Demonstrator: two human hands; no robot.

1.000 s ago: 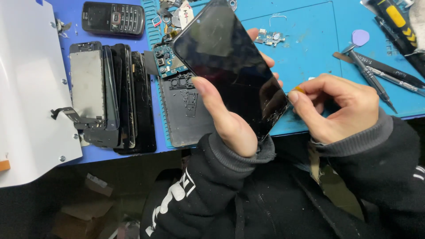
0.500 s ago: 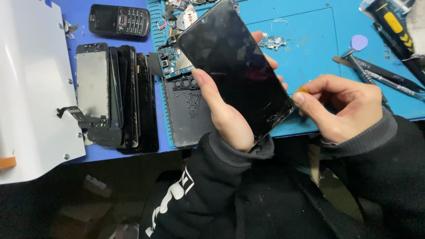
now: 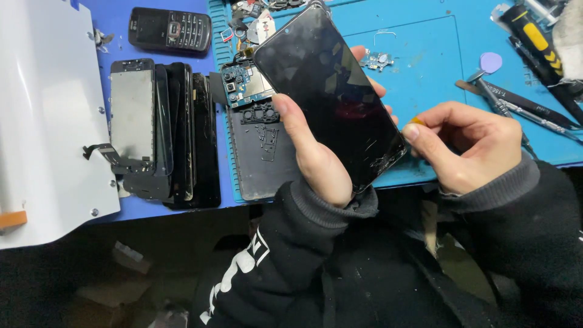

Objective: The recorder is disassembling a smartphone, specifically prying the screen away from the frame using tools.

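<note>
1. Head camera looks down at a blue work mat [image 3: 437, 73], and the left hand [image 3: 319, 161] has a dark phone screen panel [image 3: 331, 91] raised above it, thumb across the glass, fingertips showing behind the far edge.
2. Grip there is closed firmly around the panel, which tilts with its top end away from the person; cracks show at its lower right corner.
3. Right hand [image 3: 467, 143] sits just beside that cracked corner, thumb and forefinger pinched shut on a small orange pick [image 3: 416, 121], its tip touching or almost touching the panel's edge.
4. Under the raised panel, an opened phone body [image 3: 258, 146] lies on the mat, circuit board exposed at its top end.
5. Left of it, a stack of old screens [image 3: 161, 130] leans together on the blue surface, with a black keypad phone [image 3: 170, 29] beyond them.
6. Far right, a purple pick [image 3: 490, 62], tweezers and a yellow-and-black screwdriver [image 3: 534, 39] lie well apart from both hands.
7. White housing [image 3: 48, 121] fills the left edge.
</note>
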